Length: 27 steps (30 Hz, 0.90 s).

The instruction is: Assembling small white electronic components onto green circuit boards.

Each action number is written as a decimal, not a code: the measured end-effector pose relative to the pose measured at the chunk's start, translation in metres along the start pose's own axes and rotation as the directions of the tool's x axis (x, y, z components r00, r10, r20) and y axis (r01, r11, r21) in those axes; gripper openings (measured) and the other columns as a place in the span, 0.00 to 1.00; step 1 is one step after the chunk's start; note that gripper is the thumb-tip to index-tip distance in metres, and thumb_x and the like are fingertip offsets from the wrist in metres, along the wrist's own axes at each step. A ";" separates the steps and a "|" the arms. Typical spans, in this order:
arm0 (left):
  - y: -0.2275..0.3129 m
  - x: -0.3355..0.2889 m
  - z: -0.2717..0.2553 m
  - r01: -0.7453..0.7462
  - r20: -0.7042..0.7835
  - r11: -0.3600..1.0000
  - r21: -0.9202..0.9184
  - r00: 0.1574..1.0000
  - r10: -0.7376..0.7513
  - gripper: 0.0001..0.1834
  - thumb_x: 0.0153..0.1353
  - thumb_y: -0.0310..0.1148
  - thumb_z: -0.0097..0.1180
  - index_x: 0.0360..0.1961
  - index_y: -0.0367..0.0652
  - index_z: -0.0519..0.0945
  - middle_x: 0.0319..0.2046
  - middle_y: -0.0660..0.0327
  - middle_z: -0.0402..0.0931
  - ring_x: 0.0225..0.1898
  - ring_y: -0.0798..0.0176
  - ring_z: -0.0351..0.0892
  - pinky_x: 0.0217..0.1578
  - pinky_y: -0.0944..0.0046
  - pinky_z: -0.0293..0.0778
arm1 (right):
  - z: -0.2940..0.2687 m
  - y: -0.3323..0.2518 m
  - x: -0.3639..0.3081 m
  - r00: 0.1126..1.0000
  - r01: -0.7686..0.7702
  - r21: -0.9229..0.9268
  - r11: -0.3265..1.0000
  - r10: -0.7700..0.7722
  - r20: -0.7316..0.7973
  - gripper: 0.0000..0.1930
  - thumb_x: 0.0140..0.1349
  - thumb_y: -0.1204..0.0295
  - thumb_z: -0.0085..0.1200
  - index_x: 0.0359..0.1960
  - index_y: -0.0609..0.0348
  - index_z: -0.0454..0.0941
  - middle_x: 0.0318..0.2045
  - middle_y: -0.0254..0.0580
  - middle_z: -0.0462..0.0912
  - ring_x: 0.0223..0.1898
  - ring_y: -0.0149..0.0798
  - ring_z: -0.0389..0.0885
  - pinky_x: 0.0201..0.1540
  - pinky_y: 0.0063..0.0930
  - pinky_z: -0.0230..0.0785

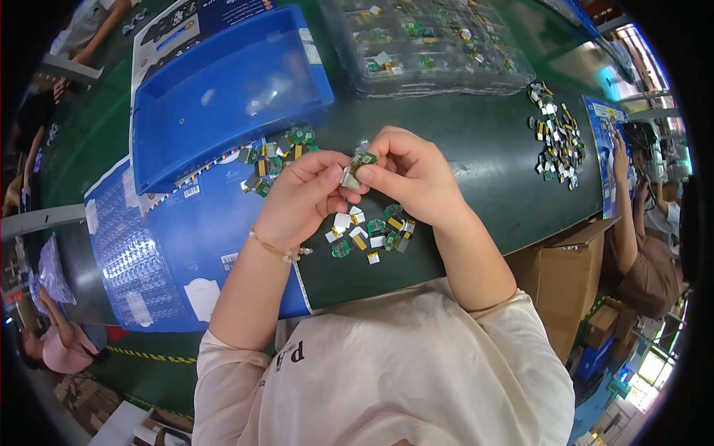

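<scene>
Both hands meet over the middle of the dark green table. My left hand (311,189) pinches a small silver battery (349,178) between thumb and fingers. My right hand (407,172) grips the small green circuit board (364,159) at the upper end of that battery. Board and battery touch; whether they are joined I cannot tell, as my fingers cover part of them. Just below my hands lies a loose pile of battery and board pieces (378,239). Another pile of such pieces (262,165) sits beyond my left hand, against the blue bin.
A blue plastic bin (216,123) stands at the far left on printed blue sheets (204,245). Clear compartment trays (439,89) holding boards are stacked at the back. To the right lies a larger pile of pieces (558,141). A cardboard box (561,275) adjoins the table edge; other people work nearby.
</scene>
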<state>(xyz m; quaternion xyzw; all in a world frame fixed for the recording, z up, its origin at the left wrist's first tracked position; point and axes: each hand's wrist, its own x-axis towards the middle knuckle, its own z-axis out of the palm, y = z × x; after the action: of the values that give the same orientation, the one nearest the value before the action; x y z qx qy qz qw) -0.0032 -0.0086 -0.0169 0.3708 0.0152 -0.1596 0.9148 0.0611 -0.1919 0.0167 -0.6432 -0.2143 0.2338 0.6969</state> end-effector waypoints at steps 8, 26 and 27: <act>0.000 0.000 0.002 -0.006 -0.019 1.000 0.011 1.000 0.006 0.10 0.67 0.32 0.48 0.46 0.40 0.75 0.36 0.58 0.80 0.35 0.67 0.81 0.31 0.73 0.76 | 0.002 -0.001 -0.001 0.998 0.044 -0.069 0.997 -0.047 -0.045 0.07 0.56 0.77 0.60 0.26 0.63 0.73 0.28 0.31 0.70 0.26 0.20 0.75 0.26 0.12 0.63; -0.001 0.001 0.001 -0.014 -0.046 1.000 -0.014 0.999 0.014 0.11 0.67 0.32 0.48 0.47 0.41 0.75 0.36 0.57 0.80 0.36 0.66 0.82 0.33 0.72 0.78 | 0.004 0.004 0.000 0.975 0.148 -0.265 0.953 -0.186 -0.123 0.08 0.52 0.75 0.64 0.24 0.61 0.75 0.24 0.29 0.69 0.22 0.20 0.63 0.24 0.15 0.57; -0.001 0.001 0.001 -0.012 -0.051 1.000 -0.017 0.999 0.011 0.11 0.67 0.32 0.48 0.47 0.41 0.75 0.36 0.57 0.80 0.36 0.66 0.82 0.34 0.72 0.78 | 0.004 0.004 0.000 0.974 0.150 -0.255 0.955 -0.187 -0.129 0.08 0.52 0.75 0.64 0.24 0.61 0.75 0.24 0.29 0.69 0.22 0.20 0.63 0.24 0.15 0.57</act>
<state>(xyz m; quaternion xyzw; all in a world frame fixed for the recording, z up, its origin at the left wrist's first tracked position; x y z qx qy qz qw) -0.0028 -0.0106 -0.0171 0.3671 0.0377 -0.1446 0.9181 0.0583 -0.1886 0.0129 -0.7190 -0.2418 0.0957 0.6445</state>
